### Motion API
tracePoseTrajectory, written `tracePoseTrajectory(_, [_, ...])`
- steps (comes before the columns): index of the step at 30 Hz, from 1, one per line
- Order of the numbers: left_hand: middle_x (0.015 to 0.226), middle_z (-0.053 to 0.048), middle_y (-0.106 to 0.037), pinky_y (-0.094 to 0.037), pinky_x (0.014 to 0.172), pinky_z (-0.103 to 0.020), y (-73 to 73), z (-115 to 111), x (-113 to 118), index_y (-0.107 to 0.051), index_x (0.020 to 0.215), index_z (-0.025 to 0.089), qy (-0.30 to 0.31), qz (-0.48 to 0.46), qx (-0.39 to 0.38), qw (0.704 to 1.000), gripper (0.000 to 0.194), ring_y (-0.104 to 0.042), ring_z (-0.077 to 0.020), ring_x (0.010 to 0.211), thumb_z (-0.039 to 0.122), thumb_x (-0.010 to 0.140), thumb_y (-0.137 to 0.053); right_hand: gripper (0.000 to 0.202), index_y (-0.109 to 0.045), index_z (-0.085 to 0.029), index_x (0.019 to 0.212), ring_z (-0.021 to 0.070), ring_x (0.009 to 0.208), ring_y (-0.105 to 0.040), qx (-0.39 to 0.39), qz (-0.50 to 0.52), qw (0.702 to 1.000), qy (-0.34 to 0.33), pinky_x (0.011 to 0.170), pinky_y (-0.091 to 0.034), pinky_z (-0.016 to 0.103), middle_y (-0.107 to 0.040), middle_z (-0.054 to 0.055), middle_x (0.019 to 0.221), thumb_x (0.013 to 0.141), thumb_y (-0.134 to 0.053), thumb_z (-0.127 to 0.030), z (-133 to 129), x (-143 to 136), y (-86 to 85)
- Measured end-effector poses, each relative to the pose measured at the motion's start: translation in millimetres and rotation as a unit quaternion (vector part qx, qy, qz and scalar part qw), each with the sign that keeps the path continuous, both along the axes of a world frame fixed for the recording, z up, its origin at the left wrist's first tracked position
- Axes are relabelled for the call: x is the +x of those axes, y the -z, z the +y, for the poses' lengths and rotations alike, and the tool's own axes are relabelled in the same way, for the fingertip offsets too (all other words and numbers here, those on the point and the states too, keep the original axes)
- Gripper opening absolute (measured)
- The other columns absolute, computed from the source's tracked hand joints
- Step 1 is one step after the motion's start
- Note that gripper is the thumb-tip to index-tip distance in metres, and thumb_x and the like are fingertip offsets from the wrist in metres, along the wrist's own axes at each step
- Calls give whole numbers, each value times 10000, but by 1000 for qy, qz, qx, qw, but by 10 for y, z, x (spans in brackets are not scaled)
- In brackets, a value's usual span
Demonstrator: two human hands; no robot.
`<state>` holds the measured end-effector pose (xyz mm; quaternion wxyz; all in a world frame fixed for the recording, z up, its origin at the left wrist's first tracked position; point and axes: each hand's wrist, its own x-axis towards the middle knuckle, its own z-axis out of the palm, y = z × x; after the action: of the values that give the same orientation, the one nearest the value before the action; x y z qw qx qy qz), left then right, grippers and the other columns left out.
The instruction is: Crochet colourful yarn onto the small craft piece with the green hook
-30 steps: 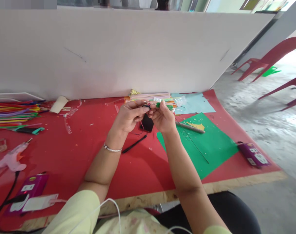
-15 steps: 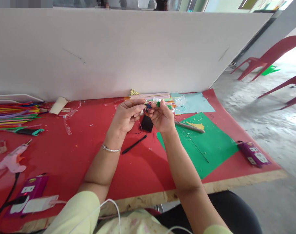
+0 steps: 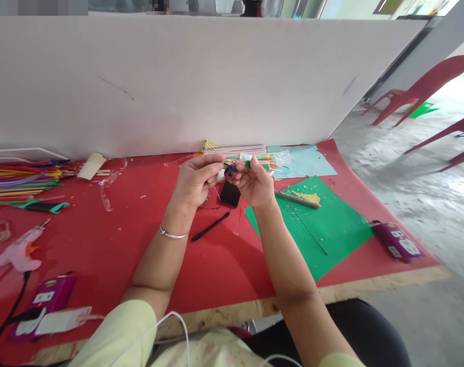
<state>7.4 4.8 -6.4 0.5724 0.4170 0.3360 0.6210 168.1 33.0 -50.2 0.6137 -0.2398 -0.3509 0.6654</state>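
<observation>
Head view shows the right hand [image 3: 256, 184] clamped on a green-handled tool [image 3: 248, 164] and the left hand [image 3: 194, 179] pinched, on what is unclear, beside a small dark bundle [image 3: 230, 172] at twelve o'clock, seemingly mid-working it, the next move likely calling for steady tension.

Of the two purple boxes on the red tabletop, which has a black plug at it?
The purple box at far left, near the pink glue gun: a black plug sits against it. The other box, beside the green sheet, shows none.
</observation>
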Motion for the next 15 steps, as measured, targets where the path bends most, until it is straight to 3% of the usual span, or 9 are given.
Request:
tracePoseTrajectory(7, [555, 43, -556, -207, 425, -190, -4, 26, -21, -864, 800, 185, 37, -35, -29, 998, 198, -342, -25, 463, 161, 606, -898, 435, -727, -232, 754, 112, 560, -669, 19, -10, 1000, -2, 542, -600, 248, -762, -15, 687, 904, -798, -634, 12, 17, 9])
tracePoseTrajectory(12, [607, 24, -627, -166, 404, -175, -3, 50, -35, -857, 792, 168, 53, -53, -52, 996, 216, -317, -5, 457, 138, 583, -897, 375, -729, -223, 749, 114, 559, -670, 4, 9, 1000, -11, 536, -604, 246, -771, -16, 687, 830, -872, -560, 11, 20, 15])
tracePoseTrajectory(15, [623, 18, -646, -164, 397, -174, 0, 54, -44, -854, 794, 169, 51, -53, -50, 996, 213, -322, -5, 459, 133, 587, -889, 360, -729, -222, 767, 118, 570, -682, 10, 5, 1000, -16, 547, -611, 248, -768, -16, 690, 848, -856, -549, 9, 23, 15])
